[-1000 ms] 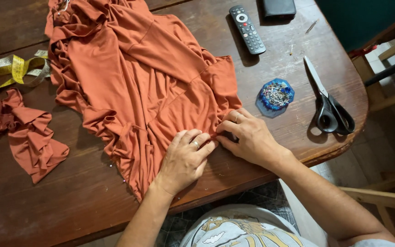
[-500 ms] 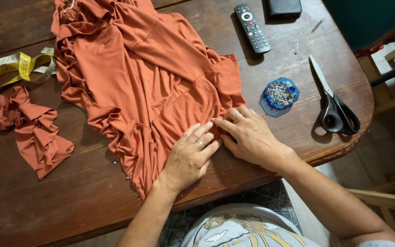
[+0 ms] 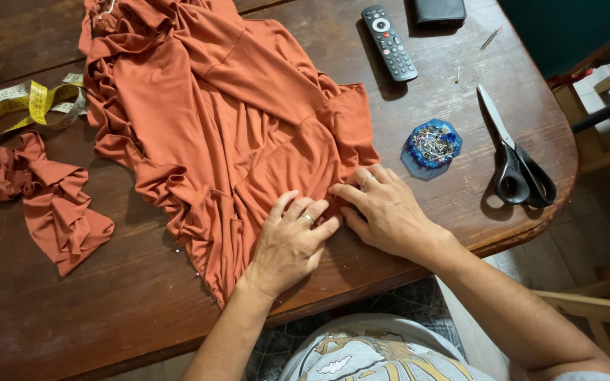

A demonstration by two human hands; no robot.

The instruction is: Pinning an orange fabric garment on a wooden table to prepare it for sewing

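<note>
Lengthwise, the orange garment (image 3: pixel 227 120) runs away from both hands, left (image 3: pixel 289 243) and right (image 3: pixel 386 212), pressed flat on its near hem.

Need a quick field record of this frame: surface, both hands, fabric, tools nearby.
surface: dark wooden table with a rounded end
left hand: left hand flat on the orange garment, ring on one finger
right hand: right hand beside it, fingertips at the garment's edge
fabric: orange garment spread out, ruffled along one side
scrap: orange fabric scrap lying apart, left of the garment
tools: scissors, blue pin holder, tape measure, remote control
</note>
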